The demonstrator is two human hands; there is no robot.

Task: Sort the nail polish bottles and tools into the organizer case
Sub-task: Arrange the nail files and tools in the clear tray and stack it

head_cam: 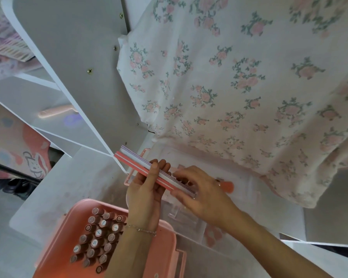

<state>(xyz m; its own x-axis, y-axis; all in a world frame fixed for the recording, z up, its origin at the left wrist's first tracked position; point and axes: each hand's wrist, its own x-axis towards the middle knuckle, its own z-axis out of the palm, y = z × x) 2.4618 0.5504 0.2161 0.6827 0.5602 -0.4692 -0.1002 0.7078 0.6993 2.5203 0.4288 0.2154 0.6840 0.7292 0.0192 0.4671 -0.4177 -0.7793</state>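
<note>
Overhead, floral cloth (239,81) beside white shelving (72,57).

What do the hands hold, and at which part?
Both hold a stack of nail files: left hand near the middle, right hand at the near end.

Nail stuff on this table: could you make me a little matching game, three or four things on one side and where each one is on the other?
Things:
1. nail files
2. polish bottles
3. floral cloth
4. bracelet

Places:
A. draped across the upper right
B. standing in the pink case
C. on the wrist of the left hand
D. held as a bundle between the left hand and the right hand

Pairs: 1-D, 2-B, 3-A, 4-C
</note>
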